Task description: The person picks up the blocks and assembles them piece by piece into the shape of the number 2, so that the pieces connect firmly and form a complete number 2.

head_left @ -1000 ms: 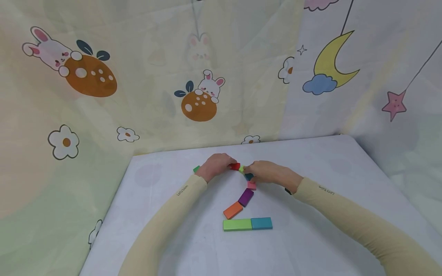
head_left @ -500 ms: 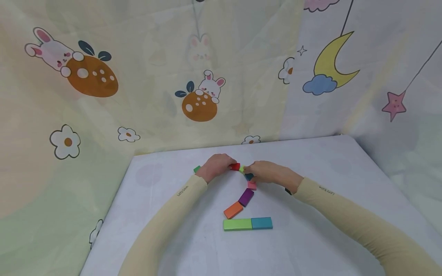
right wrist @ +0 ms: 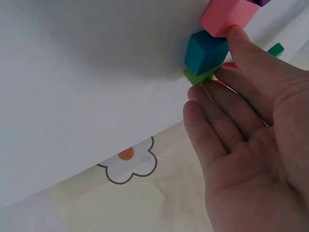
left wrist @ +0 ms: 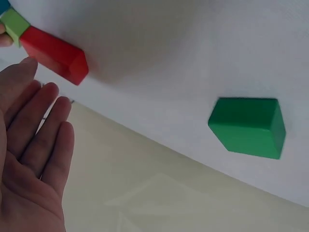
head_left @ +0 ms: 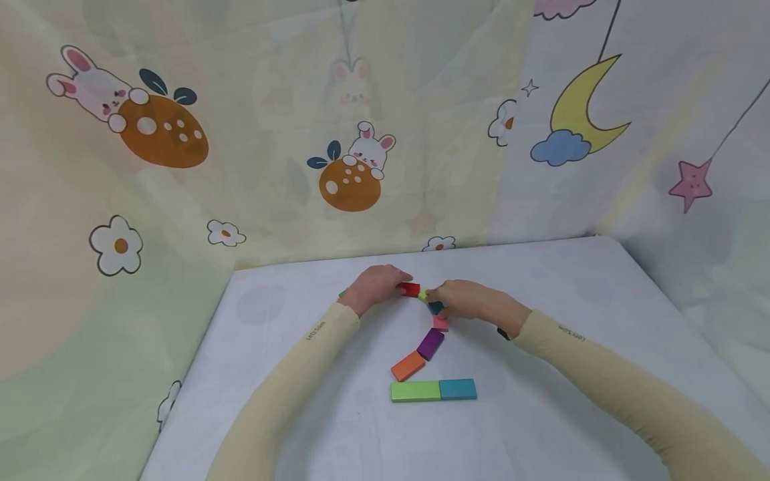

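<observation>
A curved row of coloured blocks runs across the white table. My left hand (head_left: 375, 288) is by the red block (head_left: 410, 289); its thumb tip lies close beside the block, its fingers extended. At the row's far right bend, my right hand (head_left: 466, 299) has its thumb touching the pink block (right wrist: 228, 17) and its index fingertip at the lime-green block (right wrist: 200, 76). Between those fingertips stands the teal block (right wrist: 205, 52). Nearer me in the row come a purple block (head_left: 430, 344) and an orange block (head_left: 408, 366). Left of the red block stands a green block (left wrist: 248, 126), apart from it.
A long lime block (head_left: 416, 392) and a blue block (head_left: 458, 389) lie end to end in front of the curve. The white table (head_left: 541, 280) ends at a patterned cloth (head_left: 259, 133) hung behind it.
The left hand has shifted very slightly, with a little more of the red block showing and less of the green one. The right hand keeps its place at the blocks.
</observation>
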